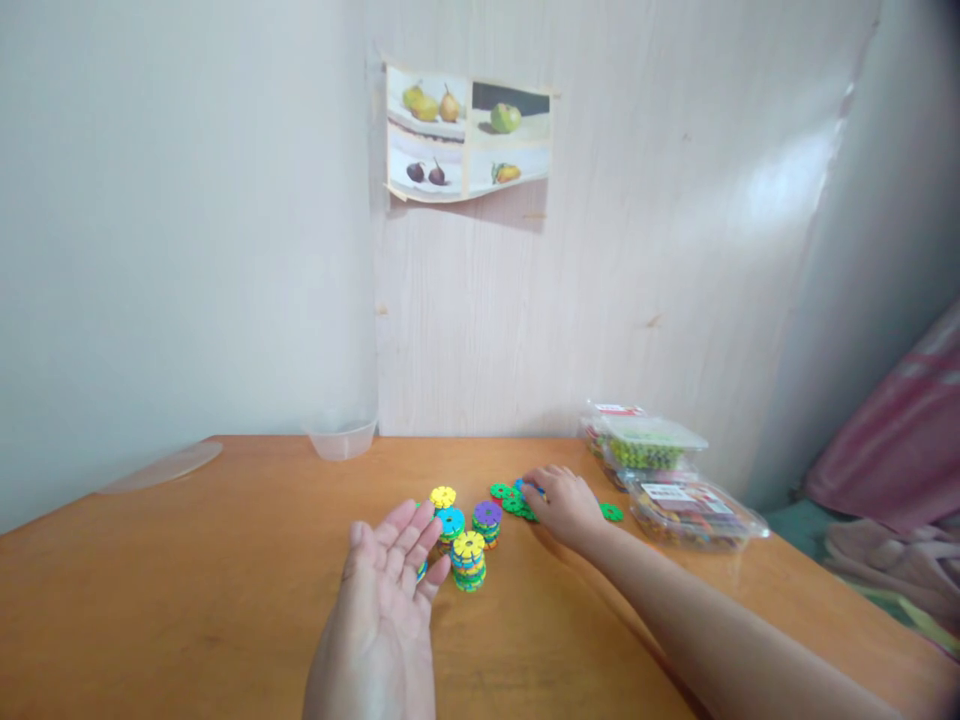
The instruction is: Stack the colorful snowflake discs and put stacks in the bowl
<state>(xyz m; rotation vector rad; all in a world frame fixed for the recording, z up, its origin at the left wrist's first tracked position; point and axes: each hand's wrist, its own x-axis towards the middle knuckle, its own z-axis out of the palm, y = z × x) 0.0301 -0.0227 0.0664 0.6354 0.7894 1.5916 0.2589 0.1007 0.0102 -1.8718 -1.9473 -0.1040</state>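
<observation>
My left hand (390,590) is held palm up with its fingers stretched out and nothing on it. Just beyond its fingertips stand several short stacks of slotted plastic discs, one topped by a yellow disc (469,544), one by a light blue disc (450,521) and one by a purple disc (487,514). Another yellow disc (442,496) shows behind them. My right hand (564,505) is bent down over loose green discs (513,503), its thumb and finger closed about a blue disc (519,484). Its other fingertips are hidden. The left hand covers part of the stacks.
Clear lidded boxes (697,510) stand at the right on the wooden table (225,620), near a single green disc (612,512). A clear tub (341,440) and a flat lid (165,468) lie along the back left. Pink cloth (892,430) hangs beyond the right edge.
</observation>
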